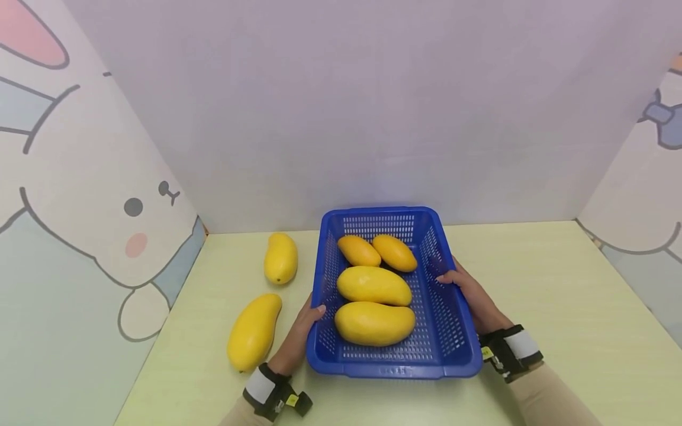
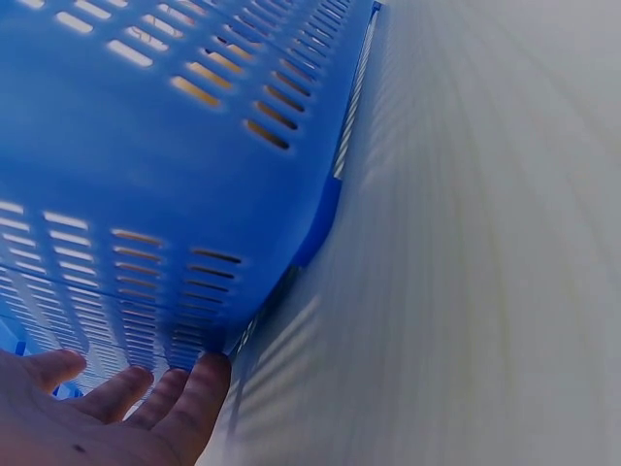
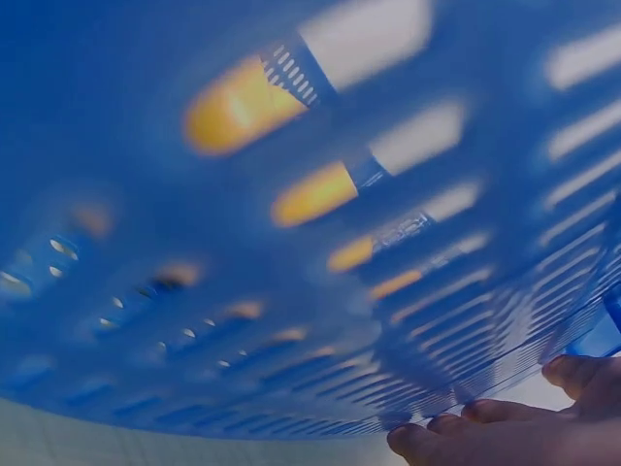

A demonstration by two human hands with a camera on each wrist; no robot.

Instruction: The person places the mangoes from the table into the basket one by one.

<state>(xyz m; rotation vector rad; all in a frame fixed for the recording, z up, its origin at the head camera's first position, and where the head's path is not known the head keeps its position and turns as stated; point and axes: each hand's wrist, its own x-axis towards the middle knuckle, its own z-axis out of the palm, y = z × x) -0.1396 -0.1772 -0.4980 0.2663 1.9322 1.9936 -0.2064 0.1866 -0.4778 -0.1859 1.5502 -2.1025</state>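
A blue plastic basket with slotted walls stands between both hands. My left hand grips its left side, thumb over the rim and fingers along the outer wall, low down in the left wrist view. On the opposite side my right hand holds the right rim, its thumb hooked over the top. Inside the basket lie two large yellow mangoes in front and two smaller orange-yellow mangoes behind. Through the slots, the right wrist view shows yellow fruit.
Left of the basket, a curved yellow mango lies near my left hand, with another yellow mango farther back. The pale table meets a plain back wall. Cartoon-printed side walls close in both sides.
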